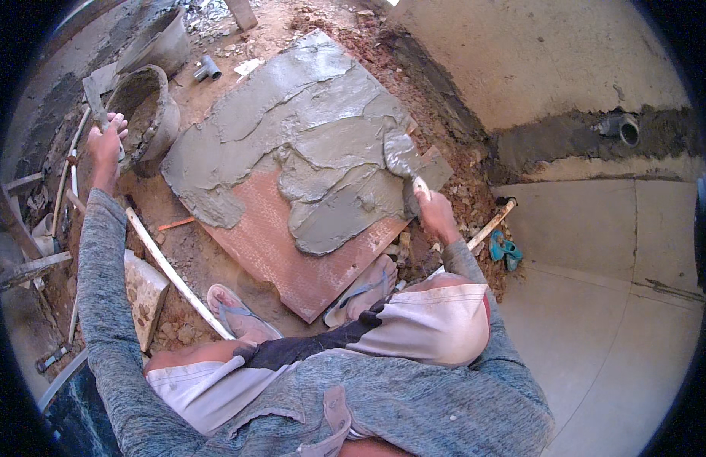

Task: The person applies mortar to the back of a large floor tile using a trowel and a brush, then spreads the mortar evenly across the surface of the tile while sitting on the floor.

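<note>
A large reddish tile [292,278] lies turned cornerwise in front of my feet, its patterned face bare toward the near corner. Wet grey mortar [315,129] covers most of the rest in uneven, overlapping strokes. My right hand [438,216] is closed on the pale handle of a trowel [401,156], whose smeared blade rests at the mortar's right side. Off to the left, my left hand [108,145] grips a flat-bladed scraper [95,100] held upright beside a mortar-caked bucket [168,114]. What lies inside the bucket is partly hidden.
A second bucket [159,42] and a grey pipe tee [208,68] are farther back. A white pipe [170,266] slants past my left foot. Rubble lines the wall base at right, near teal objects [505,250]. A pipe end [628,131] pokes from the wall.
</note>
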### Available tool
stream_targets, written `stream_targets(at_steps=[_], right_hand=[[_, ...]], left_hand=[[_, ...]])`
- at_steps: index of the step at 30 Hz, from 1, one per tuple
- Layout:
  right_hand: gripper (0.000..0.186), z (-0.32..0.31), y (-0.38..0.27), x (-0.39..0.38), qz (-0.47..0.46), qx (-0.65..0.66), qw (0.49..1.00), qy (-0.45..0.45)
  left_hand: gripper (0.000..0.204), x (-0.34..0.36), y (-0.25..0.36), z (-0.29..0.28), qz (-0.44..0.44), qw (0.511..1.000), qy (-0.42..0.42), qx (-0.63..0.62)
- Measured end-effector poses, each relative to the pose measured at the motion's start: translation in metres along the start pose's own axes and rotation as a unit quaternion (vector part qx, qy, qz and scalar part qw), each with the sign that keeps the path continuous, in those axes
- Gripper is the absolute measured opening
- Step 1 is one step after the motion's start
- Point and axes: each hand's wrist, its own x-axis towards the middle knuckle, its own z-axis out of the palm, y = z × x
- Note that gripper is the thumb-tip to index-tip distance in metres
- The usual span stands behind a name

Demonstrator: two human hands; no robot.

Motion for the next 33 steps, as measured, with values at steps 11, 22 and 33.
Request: stream_targets(at_steps=[11,22,33], right_hand=[[0.045,0.003,-0.027,-0.046,0.153,0.315,0.861,-0.368],[0.049,-0.001,-0.066,-0.098,-0.088,0.010,0.860,-0.503],[0.058,-0.011,-0.085,-0.057,-0.207,-0.006,0.914,-0.348]], left_hand=[[0.023,0.012,-0.010,-0.024,0.015,1.000,0.012,0.025],[0.028,0.010,-0.013,-0.043,0.003,1.000,0.016,-0.018],[0.026,0.014,-0.027,-0.062,-0.001,0.999,0.052,0.004]])
